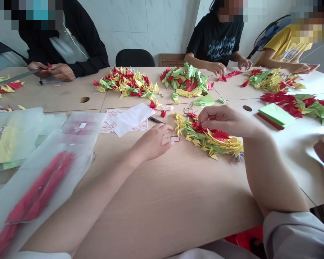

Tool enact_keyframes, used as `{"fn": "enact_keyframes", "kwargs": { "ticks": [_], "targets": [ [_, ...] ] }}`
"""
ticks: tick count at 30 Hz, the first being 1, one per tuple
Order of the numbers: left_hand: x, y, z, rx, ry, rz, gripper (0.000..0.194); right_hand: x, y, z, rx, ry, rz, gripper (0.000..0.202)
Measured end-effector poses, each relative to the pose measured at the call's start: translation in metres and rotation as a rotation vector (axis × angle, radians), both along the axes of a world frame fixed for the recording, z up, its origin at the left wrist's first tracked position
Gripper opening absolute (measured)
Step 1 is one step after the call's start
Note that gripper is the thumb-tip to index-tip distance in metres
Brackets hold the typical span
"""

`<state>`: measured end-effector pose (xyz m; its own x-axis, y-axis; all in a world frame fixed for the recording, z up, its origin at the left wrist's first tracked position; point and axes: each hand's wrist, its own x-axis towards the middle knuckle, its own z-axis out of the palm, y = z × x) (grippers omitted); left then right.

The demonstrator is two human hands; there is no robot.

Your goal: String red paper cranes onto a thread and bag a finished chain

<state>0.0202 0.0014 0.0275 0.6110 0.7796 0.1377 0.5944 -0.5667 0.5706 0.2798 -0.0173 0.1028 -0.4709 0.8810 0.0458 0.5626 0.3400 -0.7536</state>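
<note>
Right hand (221, 120) curled over folded-paper pile (216, 144); left hand (156, 141) half open near red-edged label (175, 139); both holds unclear

At my one o'clock lay a long paper heap (205, 142) of pointed, folded pieces in green, yellow and red, stretching from ten to four o'clock, mostly yellow at four. Dark thread (188, 110) looped loosely at its eleven-o'clock side.

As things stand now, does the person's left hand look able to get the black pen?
Probably yes: the pen lies just beyond the left hand, with nothing visible blocking the way. Whether that hand already holds something thin is hard to tell.
</note>
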Motion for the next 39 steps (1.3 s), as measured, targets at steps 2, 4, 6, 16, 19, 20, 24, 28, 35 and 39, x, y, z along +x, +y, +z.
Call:
{"fn": "enact_keyframes", "kwargs": {
  "ticks": [2, 4, 6, 16, 19, 20, 24, 28, 35, 39],
  "targets": [
    [0.019, -0.001, -0.002, -0.052, -0.119, -0.103, 0.054, -0.003, -0.004, 0.003, -0.004, 0.051, 0.026, 0.01],
    [0.036, -0.003, -0.004, -0.111, -0.225, -0.13, 0.059, -0.005, -0.008, 0.006, -0.026, 0.098, 0.04, 0.011],
    [0.048, -0.006, -0.007, -0.169, -0.328, -0.158, 0.058, -0.005, -0.01, 0.006, -0.057, 0.141, 0.045, 0.012],
    [0.039, -0.007, 0.001, -0.542, -0.55, -0.175, 0.026, -0.007, -0.01, 0.005, 0.053, 0.331, -0.121, 0.011],
    [0.031, -0.007, 0.011, -0.589, -0.592, -0.163, 0.027, -0.004, -0.01, 0.006, 0.113, 0.267, -0.195, 0.009],
    [0.028, -0.007, 0.013, -0.605, -0.599, -0.152, 0.028, -0.002, -0.01, 0.007, 0.125, 0.241, -0.215, 0.009],
    [0.018, -0.008, 0.023, -0.638, -0.607, -0.149, 0.036, 0.004, -0.012, 0.01, 0.145, 0.185, -0.261, 0.01],
    [0.009, -0.009, 0.033, -0.635, -0.618, -0.159, 0.034, 0.004, -0.014, 0.013, 0.148, 0.206, -0.257, 0.01],
    [0.004, -0.014, 0.048, -0.552, -0.628, -0.077, 0.034, -0.025, -0.009, -0.013, -0.007, 0.161, -0.116, 0.01],
    [-0.006, -0.008, 0.046, -0.428, -0.596, 0.05, 0.023, -0.04, -0.006, -0.029, 0.021, -0.025, -0.063, 0.008]
  ]
}}
